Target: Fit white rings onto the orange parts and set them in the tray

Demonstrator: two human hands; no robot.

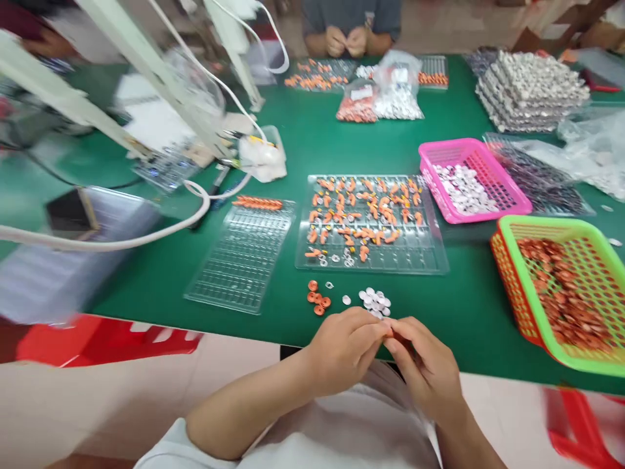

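Note:
My left hand [346, 342] and my right hand [424, 361] meet at the table's front edge, fingertips pinched together. Between them is a small orange piece [389, 332], mostly covered by the fingers. Just beyond lies a pile of white round discs [375, 301], with a single white disc [346, 299] to its left. Several orange round pieces [318, 299] lie further left, near a small clear ring [329, 284]. Behind them a clear tray [420, 257] holds rows of orange parts with clear and yellow bits.
Left of it lies a ridged clear tray [234, 260] with an orange row at its far end. To the right stand a pink basket [510, 195] of white discs and a green basket [517, 225] of orange pieces. A white cable [122, 244] loops at left. Another person's hands [346, 41] work opposite.

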